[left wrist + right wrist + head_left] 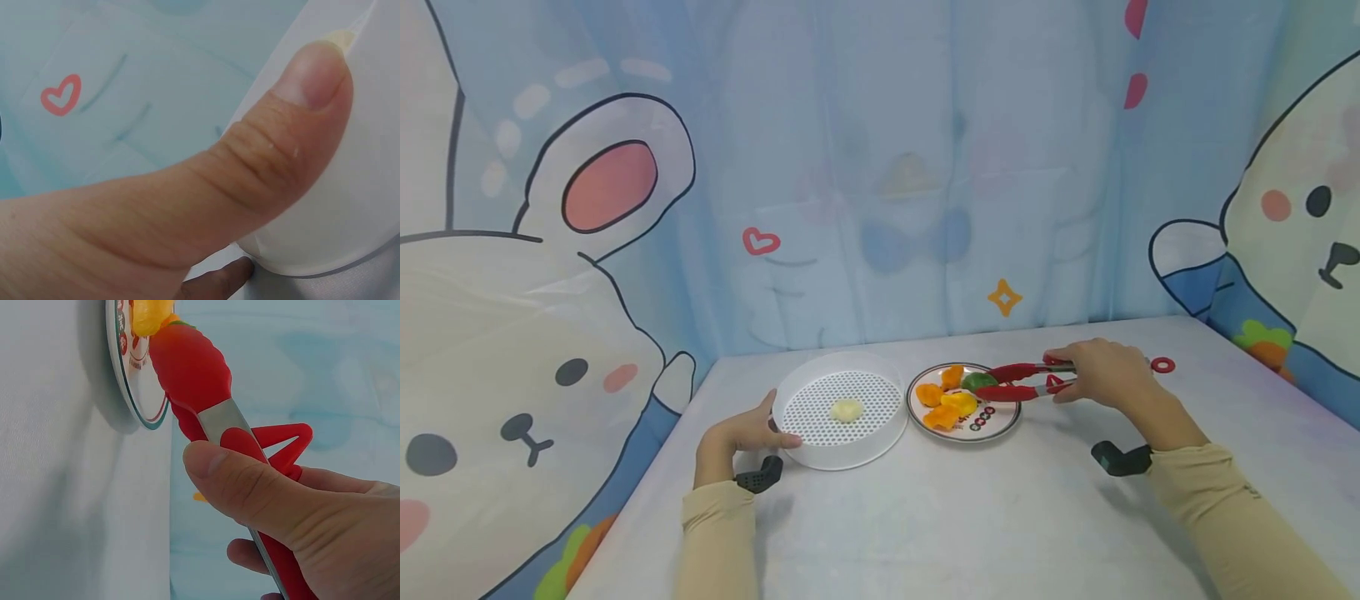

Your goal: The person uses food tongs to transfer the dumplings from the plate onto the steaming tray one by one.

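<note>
The red tongs (1026, 380) are gripped in the right hand (1101, 373) near their hinge end, thumb on the upper arm and fingers curled beneath. Their tips are narrowed around the green piece (977, 382) on the small plate (1000, 421), which stands near the middle of the table (970, 525). Whether the piece is actually clamped or only bracketed cannot be told from the head view; in the right wrist view the tong head (187, 369) hides the contact.

The left hand (737, 437) holds the near left rim of the white strainer tray (880, 446), thumb pressed over the wall (350, 206) and a fingertip beneath. One pale piece (846, 410) lies at the tray's centre. The tray stands just beside the plate, on its left.

Risks are judged as follows:
- The green piece looks rounded and smooth; slippage is likely if the tips close off-centre.
- Orange and yellow pieces (943, 404) crowd against it, so neighbours may be knocked off the plate's edge.
- A grip so far back on the tongs gives weak control at the tips.
- The plate is unrestrained and may be pushed or tipped by downward pressure.
- The light tray may be tilted by the thumb's pressure.
</note>
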`<state>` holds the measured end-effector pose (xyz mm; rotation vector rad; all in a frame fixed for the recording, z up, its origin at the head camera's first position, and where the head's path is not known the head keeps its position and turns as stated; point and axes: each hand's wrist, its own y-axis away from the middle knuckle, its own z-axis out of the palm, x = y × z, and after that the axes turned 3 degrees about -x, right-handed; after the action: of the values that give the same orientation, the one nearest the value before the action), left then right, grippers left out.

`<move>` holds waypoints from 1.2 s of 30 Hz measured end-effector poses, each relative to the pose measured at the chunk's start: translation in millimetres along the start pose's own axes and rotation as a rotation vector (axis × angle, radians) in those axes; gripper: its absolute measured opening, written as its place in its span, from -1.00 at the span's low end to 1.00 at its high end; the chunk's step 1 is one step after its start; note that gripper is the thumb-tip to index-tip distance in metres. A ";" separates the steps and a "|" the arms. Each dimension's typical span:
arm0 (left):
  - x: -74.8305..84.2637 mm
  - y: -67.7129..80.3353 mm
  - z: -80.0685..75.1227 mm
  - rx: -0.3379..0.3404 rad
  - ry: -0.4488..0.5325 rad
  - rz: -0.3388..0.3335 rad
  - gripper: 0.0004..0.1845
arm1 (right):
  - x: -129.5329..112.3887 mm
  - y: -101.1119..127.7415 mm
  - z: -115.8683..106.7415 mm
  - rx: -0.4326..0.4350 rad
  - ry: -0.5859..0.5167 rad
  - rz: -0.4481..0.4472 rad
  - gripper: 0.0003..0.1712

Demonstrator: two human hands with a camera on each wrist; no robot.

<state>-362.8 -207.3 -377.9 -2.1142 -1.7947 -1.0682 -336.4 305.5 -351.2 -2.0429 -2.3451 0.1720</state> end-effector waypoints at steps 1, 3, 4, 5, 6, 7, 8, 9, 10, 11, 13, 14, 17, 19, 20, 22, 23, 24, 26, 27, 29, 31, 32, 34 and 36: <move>-0.3 -0.6 -0.2 0.000 0.005 0.009 0.29 | -0.7 -0.2 -0.8 0.005 -0.001 -0.004 -0.07; -0.8 -1.8 -0.6 0.000 0.012 0.024 0.27 | -1.4 -1.1 -2.2 0.016 -0.003 -0.013 -0.07; -1.0 -2.1 -0.8 0.001 0.014 0.029 0.27 | -1.5 -1.3 -3.2 0.019 -0.006 -0.017 -0.07; -1.1 -2.2 -1.1 0.002 0.015 0.029 0.27 | -1.8 -1.4 -4.3 0.020 -0.011 -0.020 -0.07; -1.2 -2.2 -1.4 0.002 0.017 0.032 0.27 | -2.3 -1.5 -5.6 0.022 -0.016 -0.022 -0.06; -1.2 -2.1 -1.8 0.001 0.018 0.032 0.27 | -2.8 -1.6 -6.9 0.025 -0.018 -0.023 -0.05; -1.3 -1.9 -2.2 0.000 0.018 0.033 0.27 | -3.4 -1.9 -8.2 0.030 -0.017 -0.024 -0.04; -1.3 -1.2 -2.7 0.003 0.014 0.023 0.28 | -4.2 -2.2 -9.3 0.034 -0.017 -0.025 -0.03; -1.4 -0.7 -3.3 0.006 0.009 0.014 0.29 | -5.8 -2.4 -10.5 0.042 -0.016 -0.027 -0.02; -1.6 -0.4 -4.0 0.006 0.007 0.012 0.29 | -7.7 -2.8 -11.5 0.051 -0.017 -0.030 -0.01; -2.5 0.0 -5.3 0.008 0.002 0.012 0.29 | -12.8 -3.8 -12.6 0.076 -0.018 -0.040 0.00; -2.9 0.3 -5.8 0.011 0.003 0.012 0.29 | -16.1 -4.0 -12.9 0.089 -0.024 -0.048 -0.01; -4.9 -0.1 -6.5 0.010 0.010 0.016 0.32 | -28.3 -4.4 -13.0 0.120 -0.051 -0.072 -0.03; -6.0 -0.6 -5.8 0.007 0.022 0.013 0.33 | -38.9 -4.6 -13.8 0.132 -0.067 -0.078 -0.05; -6.2 -0.7 -5.3 0.006 0.029 0.011 0.34 | -44.6 -5.1 -14.5 0.137 -0.074 -0.080 -0.07; -6.6 -1.1 -4.1 0.004 0.038 0.005 0.34 | -57.5 -7.6 -16.8 0.140 -0.076 -0.084 -0.10; -6.5 -1.2 -3.6 0.006 0.043 0.004 0.34 | -64.5 -9.9 -18.1 0.144 -0.076 -0.089 -0.11; -6.6 -1.3 -3.3 0.007 0.047 0.006 0.33 | -71.7 -12.2 -19.6 0.149 -0.071 -0.096 -0.12; -6.4 -1.6 -2.7 0.010 0.046 0.003 0.32 | -87.4 -18.3 -22.1 0.162 -0.061 -0.119 -0.13; -6.5 -1.9 -2.4 0.011 0.041 0.001 0.32 | -95.5 -21.7 -22.7 0.172 -0.055 -0.134 -0.14; -6.0 -2.5 -1.7 0.011 0.022 -0.003 0.32 | -112.7 -28.0 -23.3 0.194 -0.057 -0.163 -0.16; -5.1 -3.3 -0.8 0.013 0.002 -0.010 0.33 | -129.3 -33.9 -22.9 0.218 -0.057 -0.202 -0.18; -4.6 -3.8 -0.3 0.014 -0.006 -0.012 0.33 | -137.2 -36.5 -22.5 0.227 -0.056 -0.220 -0.18; -3.7 -4.3 0.3 0.017 -0.019 -0.027 0.35 | -152.6 -41.8 -21.7 0.235 -0.047 -0.252 -0.20; -3.3 -4.6 0.2 0.018 -0.017 -0.038 0.37 | -165.9 -47.3 -20.6 0.228 -0.028 -0.276 -0.21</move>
<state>-367.0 -208.6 -381.5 -2.0934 -1.8517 -1.0414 -357.9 136.4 -317.3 -1.6099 -2.4603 0.4380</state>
